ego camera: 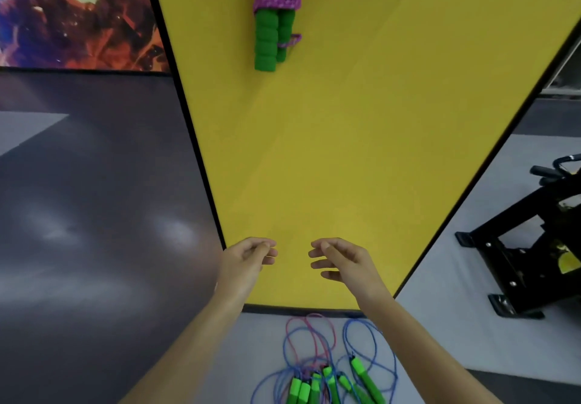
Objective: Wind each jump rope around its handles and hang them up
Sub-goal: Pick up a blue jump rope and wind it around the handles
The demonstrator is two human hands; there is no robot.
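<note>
Closest to you, at the foot of the yellow panel, the loose jump ropes lie in a heap on the pale floor. Their green handles sit side by side. The long axes run roughly toward the panel, slightly fanned, with the cord ends pointing at its bottom edge. Blue and pink cords loop between the handles and that edge.

Above the heap, both of your hands hover in front of the panel's lower part, apart from each other. Your left hand is loosely curled and holds nothing. Your right hand is relaxed with fingers spread, also empty.

Beyond your hands the panel's face is bare yellow all the way up. Its black-trimmed edges widen as they rise. Left of the panel stands a dark panel, with a colourful poster above it. Right of the panel, a strip of floor separates its edge from a black frame.

Farthest off, near the panel's top, the wound jump rope hangs flat against it. Its long axis is vertical: purple cord is wrapped round the upper part, and the green foam handle ends point down.
</note>
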